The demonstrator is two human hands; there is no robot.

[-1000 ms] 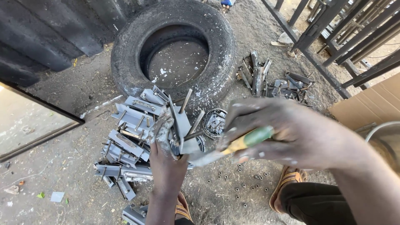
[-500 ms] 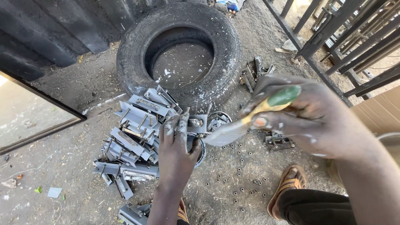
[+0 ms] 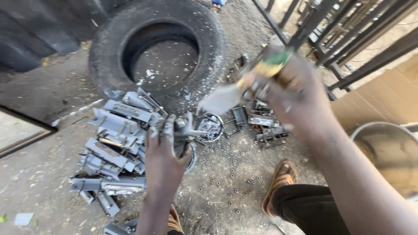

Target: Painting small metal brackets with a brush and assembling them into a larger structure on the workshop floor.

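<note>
While left hand (image 3: 163, 159) clenches grey metal bracket (image 3: 185, 128) above dirt ground (image 3: 226, 191), right hand (image 3: 289, 91) grips blurred paintbrush (image 3: 244, 85), raised beside. Just left: pile of grey brackets (image 3: 113, 152). Beyond: old tyre (image 3: 156, 52).

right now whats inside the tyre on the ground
Inside the tyre only bare grey ground with a few pale flecks shows. Its near inner edge is hidden by the sidewall.

Sunlit dirt ground (image 3: 52, 87), old tyre (image 3: 104, 56) lying flat, dark corrugated sheet wall (image 3: 39, 30) behind, black metal bars (image 3: 361, 35) to one side, cardboard (image 3: 383, 95), round metal basin (image 3: 392, 148)
</note>
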